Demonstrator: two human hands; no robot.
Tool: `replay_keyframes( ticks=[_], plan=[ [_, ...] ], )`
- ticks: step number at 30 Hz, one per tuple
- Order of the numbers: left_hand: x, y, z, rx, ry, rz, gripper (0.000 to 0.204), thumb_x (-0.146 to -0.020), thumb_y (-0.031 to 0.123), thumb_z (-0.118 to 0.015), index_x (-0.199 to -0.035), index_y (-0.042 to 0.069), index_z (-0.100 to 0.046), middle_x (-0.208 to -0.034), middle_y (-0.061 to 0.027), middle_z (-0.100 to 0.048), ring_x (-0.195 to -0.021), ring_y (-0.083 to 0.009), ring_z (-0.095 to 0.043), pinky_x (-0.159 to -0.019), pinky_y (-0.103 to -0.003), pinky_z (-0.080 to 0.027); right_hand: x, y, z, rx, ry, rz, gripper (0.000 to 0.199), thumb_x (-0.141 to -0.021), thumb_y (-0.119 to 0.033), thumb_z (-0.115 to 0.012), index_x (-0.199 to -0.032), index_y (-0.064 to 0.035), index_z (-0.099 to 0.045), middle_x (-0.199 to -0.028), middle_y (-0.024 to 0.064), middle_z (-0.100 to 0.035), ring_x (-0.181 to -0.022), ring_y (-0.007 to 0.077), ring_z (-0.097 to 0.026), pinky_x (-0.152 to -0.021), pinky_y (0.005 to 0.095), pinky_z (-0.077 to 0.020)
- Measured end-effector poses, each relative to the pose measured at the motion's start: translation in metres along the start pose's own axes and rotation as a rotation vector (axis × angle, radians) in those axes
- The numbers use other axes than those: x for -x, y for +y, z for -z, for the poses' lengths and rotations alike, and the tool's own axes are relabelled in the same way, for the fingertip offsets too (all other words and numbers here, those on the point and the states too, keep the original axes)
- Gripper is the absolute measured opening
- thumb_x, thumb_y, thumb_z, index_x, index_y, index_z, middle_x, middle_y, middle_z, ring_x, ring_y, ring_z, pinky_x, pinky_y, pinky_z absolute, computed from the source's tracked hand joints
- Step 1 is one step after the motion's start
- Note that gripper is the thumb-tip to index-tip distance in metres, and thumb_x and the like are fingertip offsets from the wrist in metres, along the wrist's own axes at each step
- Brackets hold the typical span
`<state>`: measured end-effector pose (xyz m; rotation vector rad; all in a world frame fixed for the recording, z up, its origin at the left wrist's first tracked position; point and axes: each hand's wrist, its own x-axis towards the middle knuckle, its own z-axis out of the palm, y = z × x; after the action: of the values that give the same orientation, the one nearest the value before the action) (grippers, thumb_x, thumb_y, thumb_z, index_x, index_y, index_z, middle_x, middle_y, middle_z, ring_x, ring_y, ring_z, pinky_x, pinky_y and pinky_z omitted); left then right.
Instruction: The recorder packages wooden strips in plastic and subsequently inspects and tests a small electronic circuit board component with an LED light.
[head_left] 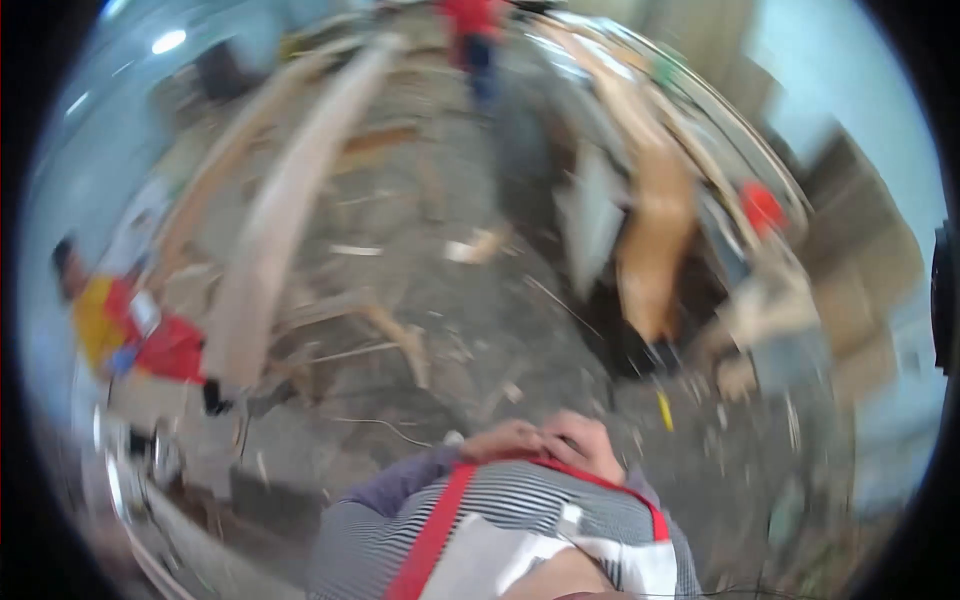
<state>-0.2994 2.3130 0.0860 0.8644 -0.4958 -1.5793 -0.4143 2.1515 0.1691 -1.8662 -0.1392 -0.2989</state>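
Note:
Both my hands meet in front of my waist, against the red edge of an apron (448,522) worn over a striped shirt. My left hand (505,440) has its fingers curled in, its tips touching the other hand. Bent fingers and thumb come together on my right hand (588,447), just beside it. Whatever the fingers hold, if anything, is too small or blurred to make out.
Long wooden boards (290,220) lie at left; a long brown plank (650,230) runs along a bench at right. Wood scraps (475,246) litter the grey floor (450,300). One person (110,320) is at left, another (475,45) far ahead. Brown sheets (860,250) lean at right.

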Motion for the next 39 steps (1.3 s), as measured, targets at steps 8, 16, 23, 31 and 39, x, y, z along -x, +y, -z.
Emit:
replay_keyframes(
  ticks=[8,16,23,31,39],
  plan=[
    [-0.133,-0.005,-0.056,0.017,-0.071,0.336,0.027,-0.092,0.031,-0.06,-0.09,0.005,-0.062,-0.078,0.004,-0.058,-0.067,-0.0029,-0.05,-0.058,-0.019,-0.04,0.099,0.031,0.106,0.147,0.364,-0.062,0.009,-0.078,-0.005,-0.064,-0.085,-0.0005,-0.06,-0.074,0.0145,-0.056,-0.066,0.0303,-0.059,-0.057,0.0344,-0.0472],
    [-0.291,0.007,-0.098,-0.184,-0.235,0.476,0.032,-0.092,0.034,-0.059,-0.096,0.002,-0.063,-0.079,0.0037,-0.056,-0.069,-0.0019,-0.047,-0.06,-0.018,-0.038,0.138,0.081,0.214,0.02,0.593,-0.191,0.007,-0.075,-0.003,-0.062,-0.082,-0.0009,-0.063,-0.072,0.0131,-0.058,-0.065,0.0252,-0.058,-0.057,0.0334,-0.0457],
    [-0.421,0.021,-0.137,-0.343,-0.452,0.407,0.044,-0.087,0.037,-0.065,-0.106,-0.003,-0.062,-0.093,-0.0028,-0.062,-0.083,-0.0055,-0.054,-0.069,-0.02,-0.043,0.154,0.101,0.308,0.037,0.756,-0.44,0.006,-0.075,-0.001,-0.06,-0.072,0.0007,-0.055,-0.063,0.0066,-0.054,-0.057,0.0115,-0.05,-0.052,0.027,-0.0391],
    [-0.548,-0.04,-0.204,-0.013,-0.575,0.606,0.019,-0.088,0.021,-0.066,-0.093,0.003,-0.061,-0.084,0.0009,-0.062,-0.073,-0.0056,-0.058,-0.062,-0.018,-0.045,0.248,0.126,0.401,-0.1,0.972,-0.577,0.007,-0.08,-0.001,-0.056,-0.074,0.0008,-0.052,-0.066,0.0045,-0.053,-0.061,0.0093,-0.046,-0.054,0.0257,-0.0388],
    [-0.634,-0.123,-0.366,-0.003,-0.519,0.5,0.014,-0.087,0.015,-0.065,-0.091,0.003,-0.06,-0.08,0.0015,-0.061,-0.071,-0.0051,-0.057,-0.06,-0.018,-0.044,0.406,0.113,0.523,0.057,0.975,-0.415,0.007,-0.077,0.003,-0.058,-0.075,0.0001,-0.052,-0.066,0.0024,-0.052,-0.059,0.0082,-0.045,-0.053,0.0234,-0.0379]
  ],
)
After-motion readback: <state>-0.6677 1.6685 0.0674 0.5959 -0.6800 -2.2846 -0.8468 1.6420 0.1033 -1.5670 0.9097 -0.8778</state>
